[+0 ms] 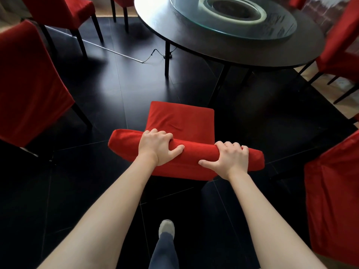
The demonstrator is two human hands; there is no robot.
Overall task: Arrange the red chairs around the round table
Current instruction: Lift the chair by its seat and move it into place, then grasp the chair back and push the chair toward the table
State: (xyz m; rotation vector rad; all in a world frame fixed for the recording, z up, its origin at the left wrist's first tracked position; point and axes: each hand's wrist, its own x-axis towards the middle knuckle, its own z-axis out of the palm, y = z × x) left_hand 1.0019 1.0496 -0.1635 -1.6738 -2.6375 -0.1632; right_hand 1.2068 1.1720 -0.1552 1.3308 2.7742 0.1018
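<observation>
Left hand (157, 146) and right hand (229, 158) grip the red chair (180, 121) backrest, arms outstretched.

Both bare forearms reach fwd from the bottom corners of the frame toward centre. Left hand (158, 145), centre frame, fingers curled over the chair-back top (186, 152), thumb splayed right along the near side. Right hand (229, 158), just right of centre, same grip, thumb pointing left. Hands apart. One leg (165, 247) and shoe (166, 227) at bottom centre.
</observation>
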